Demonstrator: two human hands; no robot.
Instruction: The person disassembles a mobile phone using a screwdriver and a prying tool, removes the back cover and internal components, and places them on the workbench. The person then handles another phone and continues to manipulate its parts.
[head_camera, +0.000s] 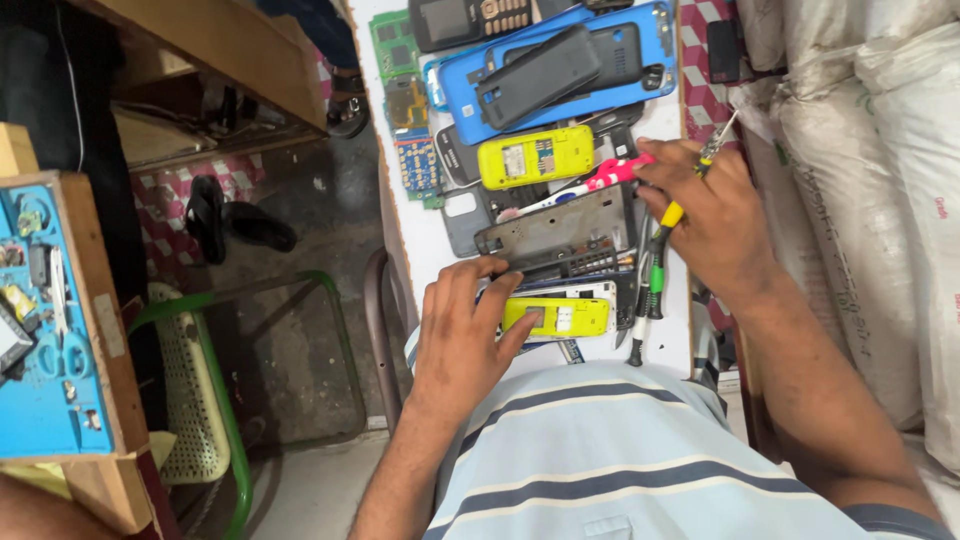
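My left hand (468, 325) rests on a yellow phone body (560, 316) at the near end of a narrow white table (425, 235), its fingers touching the phone and a grey phone frame (560, 225) beyond it. My right hand (705, 210) is closed around a yellow-handled screwdriver (672, 215) and sits over the table's right side, with its fingertips by a pink tool (610, 175). Another yellow phone body (535, 155) lies further away.
Blue phone covers (655, 40), black back covers, keypad phones and green circuit boards (395, 45) crowd the table's far end. More screwdrivers (645, 310) lie near my right hand. White sacks (870, 180) stand on the right. A green chair (215, 400) and blue work mat (50, 340) are on the left.
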